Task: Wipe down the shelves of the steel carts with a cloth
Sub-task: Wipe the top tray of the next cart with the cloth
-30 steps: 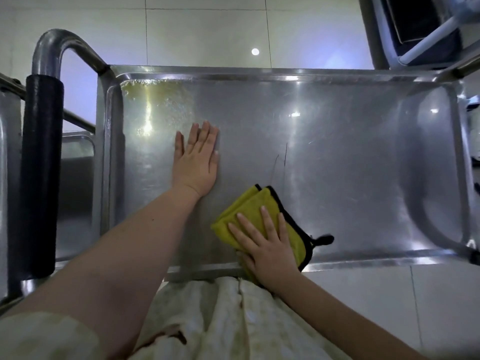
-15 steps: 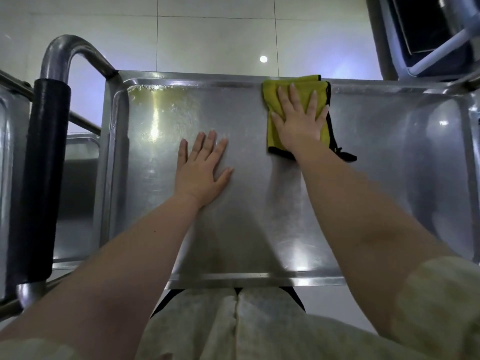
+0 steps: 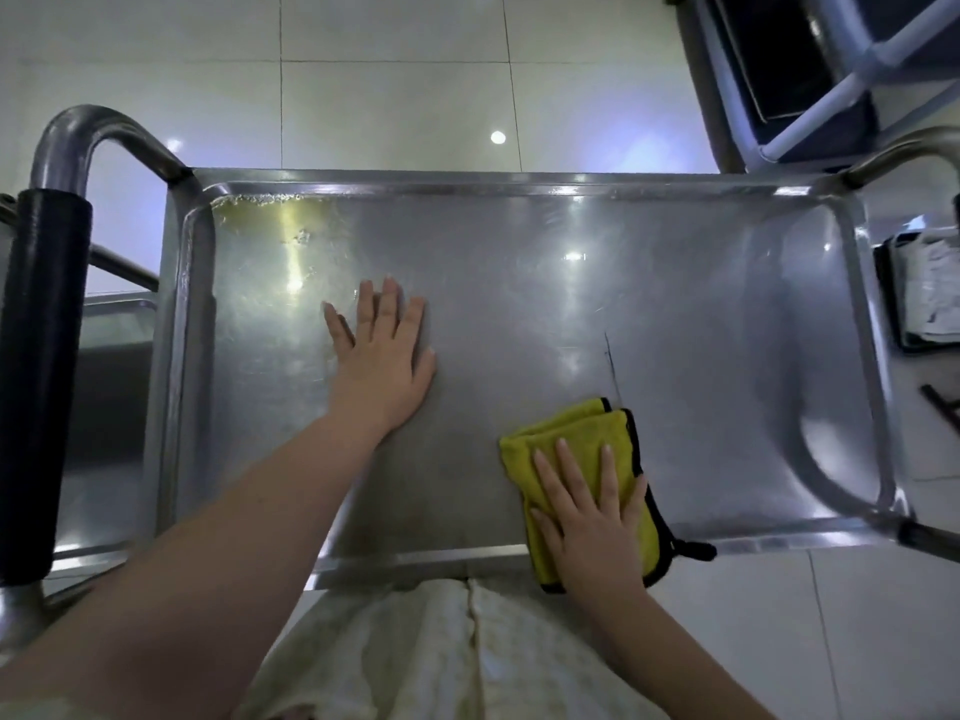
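**Yellow cloth pressed flat at the near edge of the cart shelf**

A person leans over the top shelf (image 3: 519, 283) of a steel cart. The shelf is a shiny tray with a low rim all around it.

The left hand (image 3: 382, 363) lies flat on the bare steel, a bit left of the middle. Its grip is spread open, with the fingers straight. It holds nothing.

The right hand (image 3: 589, 517) lies flat on top of the yellow cloth (image 3: 566, 426). Its grip is spread open too. The straight fingers push down on the cloth and do not pinch it. The cloth is folded and has a black edge. It sits at the near edge of the shelf, right of the middle, and its near end lies over the rim. A small black loop (image 3: 693, 550) sticks out from the cloth's near right corner, over the rim.

In the far left corner of the shelf there is a yellowish, crusty stain (image 3: 270, 226). A thin dark line (image 3: 610, 361) marks the steel just past the cloth.

At the left end of the cart stands a bent steel handle with a black sleeve (image 3: 44, 387). Another steel handle (image 3: 909, 148) curves up at the far right corner. The floor (image 3: 395, 96) is pale, shiny tile. A dark tray (image 3: 930, 293) with something white in it shows beside the right end of the cart. The person wears cream clothes (image 3: 415, 657).
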Demonstrator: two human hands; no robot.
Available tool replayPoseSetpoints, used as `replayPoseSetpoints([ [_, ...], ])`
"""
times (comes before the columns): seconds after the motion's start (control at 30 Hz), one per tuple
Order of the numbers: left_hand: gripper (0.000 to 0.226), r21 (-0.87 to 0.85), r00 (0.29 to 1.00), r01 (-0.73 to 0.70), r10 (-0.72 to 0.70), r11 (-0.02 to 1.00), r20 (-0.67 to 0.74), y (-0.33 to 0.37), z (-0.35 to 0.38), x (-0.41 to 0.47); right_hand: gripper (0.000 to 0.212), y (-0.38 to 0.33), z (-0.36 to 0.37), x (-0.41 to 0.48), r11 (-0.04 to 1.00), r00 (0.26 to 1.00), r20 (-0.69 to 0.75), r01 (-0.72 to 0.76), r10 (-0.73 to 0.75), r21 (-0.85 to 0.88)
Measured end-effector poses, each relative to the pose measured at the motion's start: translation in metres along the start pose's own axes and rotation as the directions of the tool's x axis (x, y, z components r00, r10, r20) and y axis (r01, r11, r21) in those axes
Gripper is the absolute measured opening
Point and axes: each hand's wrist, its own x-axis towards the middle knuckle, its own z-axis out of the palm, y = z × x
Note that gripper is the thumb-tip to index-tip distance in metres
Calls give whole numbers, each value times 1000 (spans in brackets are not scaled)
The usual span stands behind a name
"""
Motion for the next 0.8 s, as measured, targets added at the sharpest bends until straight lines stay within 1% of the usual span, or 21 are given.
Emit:
replayPoseSetpoints([
  [0.07,68,-4,999,-29,29,1000,28,17,7,-7,57,8,-8,18,1000,1000,8,15,-15,-2],
  [0.1,69,-6,999,-32,32,999,34,24,11,-11,57,11,-15,38,1000,1000,-15,4,-4,-2],
  [0.17,70,-22,1000,-6,6,1000,23,30,16,-16,56,18,-38,93,999,995,-88,-38,38,1],
  [0.2,69,-35,1000,8,-7,999,13,30,16,-15,56,22,-52,125,998,993,-95,-66,67,10],
  [0.27,69,-51,1000,10,-10,999,-6,30,16,-13,56,31,-82,189,989,987,-76,-140,143,48],
  [0.33,69,-58,1000,5,-7,998,-29,31,16,-10,57,37,-107,240,981,980,-60,-186,189,54],
  [0.43,70,-43,999,15,-16,999,-42,33,15,-3,57,42,-126,277,975,977,-16,-211,212,65],
  [0.53,70,-36,998,26,-28,999,-50,33,15,2,58,43,-121,267,977,978,-22,-205,207,56],
  [0.6,70,-34,999,35,-36,999,-36,32,18,1,58,47,-105,232,980,981,-25,-191,193,51],
  [0.8,68,-25,999,37,-38,999,-32,30,18,-14,61,60,-29,54,992,991,-43,-124,126,34],
])
